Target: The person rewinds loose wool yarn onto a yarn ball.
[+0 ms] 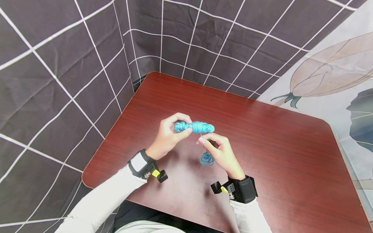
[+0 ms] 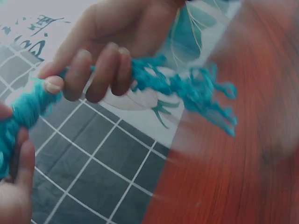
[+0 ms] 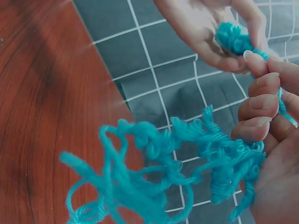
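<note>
A wound bundle of turquoise yarn [image 1: 199,127] lies sideways above the table, and my left hand [image 1: 169,132] grips its left end between thumb and fingers. Just below the bundle's right part, my right hand [image 1: 219,148] pinches a strand that runs up to it. From under the right hand hangs a loose, kinked tangle of the same yarn [image 3: 154,172], its loops spread in the right wrist view. In the left wrist view that hanging yarn [image 2: 187,88] comes out past the right hand's curled fingers [image 2: 110,70]; this view is partly blurred.
Below the hands spreads a reddish-brown wooden table [image 1: 276,155] with rounded corners. Dark grey cloth with a white grid [image 1: 180,38] hangs behind and at the left. A pale cloth with a plant print [image 1: 326,74] hangs at the right. Each wrist wears a black strap with a small camera.
</note>
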`<action>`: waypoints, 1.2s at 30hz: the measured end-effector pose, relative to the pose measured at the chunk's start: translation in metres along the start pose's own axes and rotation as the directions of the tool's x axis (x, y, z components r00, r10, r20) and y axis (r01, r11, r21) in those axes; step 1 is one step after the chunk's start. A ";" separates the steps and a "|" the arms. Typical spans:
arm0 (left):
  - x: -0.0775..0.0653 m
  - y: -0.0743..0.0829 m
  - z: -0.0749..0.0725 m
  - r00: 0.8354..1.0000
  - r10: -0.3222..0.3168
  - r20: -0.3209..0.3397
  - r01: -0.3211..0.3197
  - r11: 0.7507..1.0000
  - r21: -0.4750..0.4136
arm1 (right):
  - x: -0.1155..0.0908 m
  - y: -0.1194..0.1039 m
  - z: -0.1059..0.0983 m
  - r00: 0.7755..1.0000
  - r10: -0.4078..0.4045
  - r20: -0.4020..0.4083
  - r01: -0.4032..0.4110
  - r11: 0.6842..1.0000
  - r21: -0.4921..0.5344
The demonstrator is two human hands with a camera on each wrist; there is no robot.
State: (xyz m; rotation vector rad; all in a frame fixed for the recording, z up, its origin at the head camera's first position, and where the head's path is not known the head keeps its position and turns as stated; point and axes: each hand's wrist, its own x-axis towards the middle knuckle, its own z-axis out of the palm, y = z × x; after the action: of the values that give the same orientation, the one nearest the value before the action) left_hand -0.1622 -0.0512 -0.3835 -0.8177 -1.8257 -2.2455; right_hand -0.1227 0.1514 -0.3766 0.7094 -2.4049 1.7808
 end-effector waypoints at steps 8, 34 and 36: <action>-0.002 -0.002 -0.001 0.994 0.110 0.000 -0.105 0.948 0.299 | 0.001 -0.024 0.000 1.000 0.014 0.000 -0.014 1.000 -0.027; -0.003 0.001 -0.004 0.975 -0.051 0.218 0.090 0.981 -0.173 | 0.001 0.008 -0.002 0.997 -0.064 -0.030 0.064 0.998 -0.003; -0.002 0.001 -0.003 0.989 -0.055 0.135 0.074 0.987 -0.144 | 0.000 0.007 0.001 0.999 -0.038 -0.007 0.038 0.999 0.000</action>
State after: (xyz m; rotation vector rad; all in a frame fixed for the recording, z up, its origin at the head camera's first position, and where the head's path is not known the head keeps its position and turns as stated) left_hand -0.1609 -0.0551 -0.3837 -0.9649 -1.7791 -2.4473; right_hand -0.1256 0.1517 -0.3832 0.7428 -2.3709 1.7656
